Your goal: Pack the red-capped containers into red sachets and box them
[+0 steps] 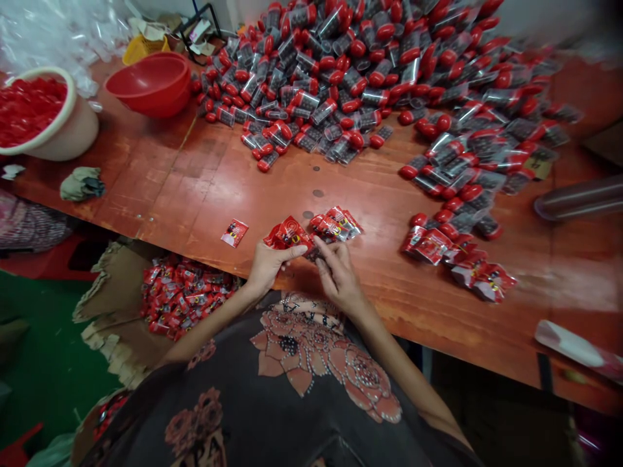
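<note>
My left hand is closed around a few small red printed packets, its thumb pressed across their lower edge. The fingers of my right hand are bent together at the right end of these packets, pinching the corner of one. Just beyond my right fingertips, a small pile of similar packets lies on the wooden table. A single flat packet rests left of my left hand. What lies beneath the held packets is hidden.
A large heap of clear tubes with red caps covers the back. More packets lie to the right. At left stand a red bowl and a white bucket of red pieces. Below the edge, a cardboard box holds many packets.
</note>
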`<state>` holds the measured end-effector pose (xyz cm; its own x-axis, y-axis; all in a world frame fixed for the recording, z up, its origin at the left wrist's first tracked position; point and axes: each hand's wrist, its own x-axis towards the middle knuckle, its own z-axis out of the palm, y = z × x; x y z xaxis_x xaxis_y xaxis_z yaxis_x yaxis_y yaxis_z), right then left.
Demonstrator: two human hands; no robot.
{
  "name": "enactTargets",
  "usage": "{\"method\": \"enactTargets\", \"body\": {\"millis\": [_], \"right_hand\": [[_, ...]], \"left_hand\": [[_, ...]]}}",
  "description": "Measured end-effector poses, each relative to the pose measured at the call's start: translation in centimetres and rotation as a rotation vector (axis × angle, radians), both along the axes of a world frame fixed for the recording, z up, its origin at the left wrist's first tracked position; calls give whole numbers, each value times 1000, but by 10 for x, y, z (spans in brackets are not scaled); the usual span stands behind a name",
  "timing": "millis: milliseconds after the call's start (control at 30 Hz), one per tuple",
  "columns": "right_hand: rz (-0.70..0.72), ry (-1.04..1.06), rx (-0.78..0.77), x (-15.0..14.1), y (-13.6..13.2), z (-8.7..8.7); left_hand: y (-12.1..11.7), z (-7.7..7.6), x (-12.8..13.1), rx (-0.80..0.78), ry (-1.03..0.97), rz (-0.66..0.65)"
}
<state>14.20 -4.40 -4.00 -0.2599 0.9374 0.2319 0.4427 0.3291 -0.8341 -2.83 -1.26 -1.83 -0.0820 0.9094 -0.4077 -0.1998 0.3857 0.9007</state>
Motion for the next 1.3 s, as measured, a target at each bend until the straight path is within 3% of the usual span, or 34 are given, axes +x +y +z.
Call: {"method": "enactTargets", "body": {"millis": [400, 600, 700, 833, 967, 1167, 1300], "right_hand": [[-160, 208, -128, -14, -5, -7], [-37, 285, -238, -16, -4, 0], [-45, 339, -253, -18, -5, -3], [-72, 508, -420, -19, -6, -7], [-75, 600, -551, -18, -4, -3], [-83, 591, -595, -17, -3, -2], [-115, 525, -464, -16, -4, -9]], "left_hand": [[-6, 4, 0, 55, 57, 16], [-7, 6, 2, 59, -19, 4], [-7, 3, 4, 6, -95, -12], [-2, -5, 5, -32, -131, -54], [2, -12, 7, -13, -127, 9], [1, -14, 7, -12, -108, -43], [7, -11, 3, 51, -133, 19]]}}
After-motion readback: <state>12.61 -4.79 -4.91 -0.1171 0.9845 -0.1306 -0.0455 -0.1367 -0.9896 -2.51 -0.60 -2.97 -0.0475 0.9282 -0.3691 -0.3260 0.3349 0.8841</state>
